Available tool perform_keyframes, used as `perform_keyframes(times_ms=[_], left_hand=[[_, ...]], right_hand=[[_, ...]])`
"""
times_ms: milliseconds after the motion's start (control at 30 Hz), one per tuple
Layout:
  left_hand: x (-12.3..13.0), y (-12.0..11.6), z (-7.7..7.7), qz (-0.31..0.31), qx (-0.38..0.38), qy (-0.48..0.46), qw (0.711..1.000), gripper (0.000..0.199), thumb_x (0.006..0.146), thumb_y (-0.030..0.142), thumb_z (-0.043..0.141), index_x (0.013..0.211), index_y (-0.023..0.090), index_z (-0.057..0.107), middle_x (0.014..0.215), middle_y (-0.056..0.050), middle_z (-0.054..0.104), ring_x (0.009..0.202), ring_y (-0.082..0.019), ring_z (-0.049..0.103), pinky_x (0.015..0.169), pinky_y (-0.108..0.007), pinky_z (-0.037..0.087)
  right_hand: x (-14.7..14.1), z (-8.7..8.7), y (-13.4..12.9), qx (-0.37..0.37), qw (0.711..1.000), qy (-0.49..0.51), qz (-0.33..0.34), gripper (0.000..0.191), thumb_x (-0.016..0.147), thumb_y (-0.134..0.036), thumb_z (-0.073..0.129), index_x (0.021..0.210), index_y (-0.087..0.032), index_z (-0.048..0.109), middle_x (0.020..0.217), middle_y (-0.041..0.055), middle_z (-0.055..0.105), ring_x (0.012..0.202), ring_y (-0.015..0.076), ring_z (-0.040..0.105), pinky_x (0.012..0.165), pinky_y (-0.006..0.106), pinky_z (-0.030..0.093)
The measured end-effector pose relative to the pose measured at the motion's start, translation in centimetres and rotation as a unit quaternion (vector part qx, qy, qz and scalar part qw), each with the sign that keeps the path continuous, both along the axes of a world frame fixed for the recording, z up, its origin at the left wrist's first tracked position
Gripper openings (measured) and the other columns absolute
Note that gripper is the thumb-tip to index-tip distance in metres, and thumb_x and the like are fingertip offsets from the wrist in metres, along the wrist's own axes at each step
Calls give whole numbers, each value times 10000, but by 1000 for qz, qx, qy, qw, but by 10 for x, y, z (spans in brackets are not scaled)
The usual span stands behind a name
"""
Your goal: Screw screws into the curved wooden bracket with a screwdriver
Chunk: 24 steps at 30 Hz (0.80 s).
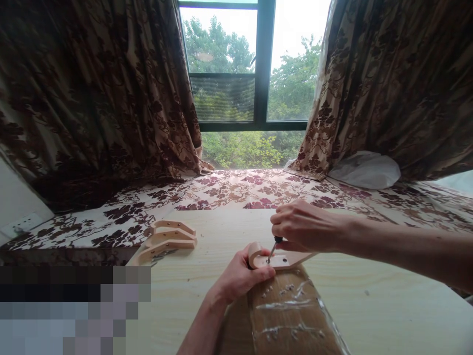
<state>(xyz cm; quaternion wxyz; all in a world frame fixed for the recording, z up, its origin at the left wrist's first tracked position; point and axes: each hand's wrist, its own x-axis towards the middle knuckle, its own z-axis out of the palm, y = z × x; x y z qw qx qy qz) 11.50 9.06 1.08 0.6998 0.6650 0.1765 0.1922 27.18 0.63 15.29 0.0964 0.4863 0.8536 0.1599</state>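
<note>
My left hand (238,273) grips the curved end of a pale wooden hook-shaped piece (293,260), its thumb along the near edge. The piece lies on a brown parcel-taped box (291,315). My right hand (301,227) is closed round the dark handle of a screwdriver (272,249), mostly hidden by the fingers. Its shaft slants down and the tip meets a small screw (268,261) in the wood. A dark hole shows farther right in the same piece.
Several similar wooden pieces (172,231) rest at the left of the pale wooden tabletop (384,291), with small metal screws (162,255) beside them. Behind lies a floral cloth (236,190) under a window. A white plastic bag (365,170) sits by the right curtain (325,113).
</note>
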Motion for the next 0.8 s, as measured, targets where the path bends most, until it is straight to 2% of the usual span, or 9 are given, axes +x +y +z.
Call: perform_keyframes(times_ms=[267,500,667,800], left_hand=[[0,2,-2,-5,2,-4,1000,437,632,410,786,970,160,666,780,24,519,663,-91,429,591,-209,328],[0,0,2,1,-9,-1,1000,468,595,425,804,949,153,664,825,14,564,654,-85,440,605,-211,341],[0,0,1,4,-23,5,1000,495,569,432,816,940,153,643,744,34,562,610,-82,436,600,-218,335],[0,0,1,3,-27,2,1000,501,565,425,820,938,150,631,770,25,577,627,-87,446,617,-221,341]], right_hand=[[-1,0,4,6,1000,6,18,220,859,-216,554,681,-134,655,682,46,650,590,134,535,558,294,309],[-6,1,10,9,999,-11,31,203,839,-210,576,670,-132,657,682,46,653,592,133,528,561,293,301],[-8,2,13,1,999,-29,29,208,844,-208,561,679,-132,664,688,51,659,598,142,529,562,300,299],[-9,3,14,-3,999,-35,34,207,848,-198,556,689,-129,669,689,51,661,592,139,528,577,302,307]])
